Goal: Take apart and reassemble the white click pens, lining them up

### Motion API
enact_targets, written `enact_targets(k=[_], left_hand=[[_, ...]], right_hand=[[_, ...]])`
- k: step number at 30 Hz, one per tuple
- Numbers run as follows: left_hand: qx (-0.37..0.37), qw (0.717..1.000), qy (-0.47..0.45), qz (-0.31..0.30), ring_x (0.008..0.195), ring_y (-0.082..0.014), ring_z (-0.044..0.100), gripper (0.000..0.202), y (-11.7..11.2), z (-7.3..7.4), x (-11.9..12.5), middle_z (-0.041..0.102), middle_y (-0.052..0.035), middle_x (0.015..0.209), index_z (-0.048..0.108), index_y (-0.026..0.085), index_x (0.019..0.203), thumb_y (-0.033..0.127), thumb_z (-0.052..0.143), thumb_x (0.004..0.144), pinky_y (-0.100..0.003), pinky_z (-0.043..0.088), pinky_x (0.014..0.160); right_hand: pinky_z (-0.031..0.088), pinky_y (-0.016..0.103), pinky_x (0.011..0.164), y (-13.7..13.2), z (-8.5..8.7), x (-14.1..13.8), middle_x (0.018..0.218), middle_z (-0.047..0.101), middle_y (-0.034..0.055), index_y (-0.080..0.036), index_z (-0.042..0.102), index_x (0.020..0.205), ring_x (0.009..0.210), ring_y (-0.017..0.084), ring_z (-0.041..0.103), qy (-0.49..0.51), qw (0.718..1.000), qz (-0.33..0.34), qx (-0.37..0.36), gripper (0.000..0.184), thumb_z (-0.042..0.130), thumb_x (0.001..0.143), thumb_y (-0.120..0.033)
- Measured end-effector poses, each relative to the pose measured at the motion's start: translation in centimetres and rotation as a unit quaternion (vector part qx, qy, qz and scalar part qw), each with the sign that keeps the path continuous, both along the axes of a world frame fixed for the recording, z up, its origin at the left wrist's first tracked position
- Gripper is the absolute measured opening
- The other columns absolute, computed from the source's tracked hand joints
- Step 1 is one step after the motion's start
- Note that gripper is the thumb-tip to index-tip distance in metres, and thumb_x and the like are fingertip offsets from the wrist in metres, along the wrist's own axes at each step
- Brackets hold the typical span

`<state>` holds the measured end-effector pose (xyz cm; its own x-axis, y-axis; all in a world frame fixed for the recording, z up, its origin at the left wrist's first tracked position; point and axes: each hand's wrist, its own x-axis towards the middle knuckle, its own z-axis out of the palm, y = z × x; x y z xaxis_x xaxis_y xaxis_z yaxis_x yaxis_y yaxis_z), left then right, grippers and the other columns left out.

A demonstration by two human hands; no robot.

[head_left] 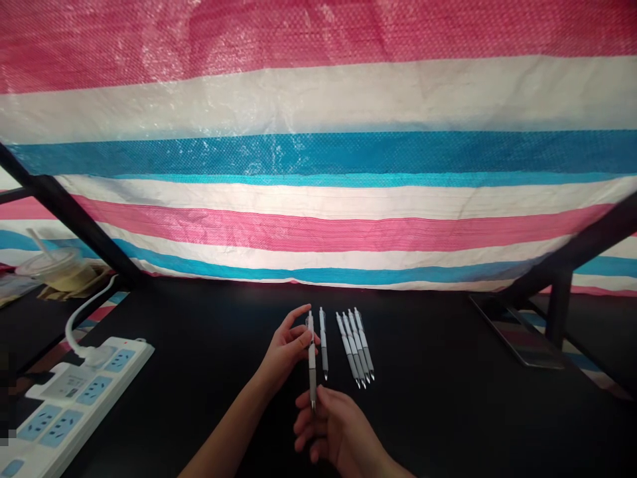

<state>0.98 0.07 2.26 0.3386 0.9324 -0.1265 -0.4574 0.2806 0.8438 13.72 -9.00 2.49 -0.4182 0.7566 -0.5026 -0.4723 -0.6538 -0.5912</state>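
Your left fingers (300,337) are clamped on the upper barrel of a slim white and grey retractable pen (312,362), which hangs in the air, metal tip down. Your right fingers (322,396) touch its lower part. Just beside it, another white and grey pen (323,342) and four similar pens (355,346) lie on the black surface (448,405).

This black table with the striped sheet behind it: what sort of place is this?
Probably a makeshift indoor work area, perhaps in a home: a black table holds a row of pens, a power strip lies nearby, and a striped plastic tarp hangs behind.
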Motion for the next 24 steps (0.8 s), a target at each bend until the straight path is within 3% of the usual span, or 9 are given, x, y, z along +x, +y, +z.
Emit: enact_targets(k=[3,7,12,15,19,24], left_hand=[[0.014,1.000,0.009,0.003,0.061,-0.0137,0.061,0.048,0.08,-0.06,-0.01,0.068,-0.0033,0.073,0.052,0.023,0.120,0.027,0.073,0.077,-0.023,0.049,0.057],[0.018,1.000,0.018,0.015,0.059,-0.0140,0.062,0.043,0.26,-0.32,-0.11,0.068,-0.0027,0.072,0.050,0.023,0.113,0.026,0.073,0.076,-0.022,0.049,0.054],[0.013,0.999,0.033,0.021,0.056,-0.0138,0.063,0.040,0.25,-0.47,-0.22,0.069,-0.0030,0.070,0.051,0.020,0.108,0.026,0.073,0.076,-0.022,0.049,0.053],[0.009,0.999,0.037,0.027,0.056,-0.0128,0.062,0.039,0.29,-0.48,-0.17,0.069,-0.0025,0.070,0.051,0.020,0.109,0.027,0.073,0.077,-0.021,0.048,0.052],[0.012,0.998,0.042,0.040,0.056,-0.0106,0.059,0.042,0.38,-0.54,-0.09,0.068,-0.0011,0.070,0.050,0.021,0.114,0.028,0.071,0.079,-0.019,0.047,0.053],[0.024,0.998,0.058,0.029,0.058,-0.0121,0.061,0.040,0.32,-0.52,-0.08,0.069,-0.0025,0.070,0.051,0.019,0.110,0.028,0.072,0.077,-0.020,0.047,0.053]], right_hand=[[0.042,0.020,0.048,0.03,0.28,0.17,0.078,0.071,0.0098,-0.007,0.065,0.098,0.067,0.018,0.069,0.044,0.999,0.012,-0.029,0.048,0.046,0.088,-0.050],[0.043,0.021,0.047,0.26,0.40,0.33,0.078,0.071,0.0117,-0.006,0.066,0.098,0.069,0.019,0.069,0.056,0.997,0.008,-0.054,0.058,0.027,0.095,-0.048],[0.042,0.022,0.046,0.42,0.45,0.30,0.079,0.070,0.0125,-0.005,0.068,0.097,0.069,0.020,0.068,0.045,0.996,0.021,-0.078,0.070,0.022,0.092,-0.059],[0.042,0.022,0.047,0.36,0.39,0.27,0.080,0.070,0.0124,-0.005,0.068,0.098,0.070,0.020,0.067,0.041,0.996,0.029,-0.073,0.065,0.027,0.091,-0.055],[0.044,0.022,0.050,0.29,0.50,0.35,0.081,0.070,0.0104,-0.008,0.069,0.098,0.071,0.019,0.065,0.044,0.997,0.040,-0.046,0.040,0.048,0.076,-0.034],[0.043,0.022,0.051,0.26,0.82,0.56,0.080,0.070,0.0073,-0.011,0.069,0.094,0.071,0.018,0.064,0.039,0.998,0.046,-0.012,0.046,0.051,0.052,-0.014]])
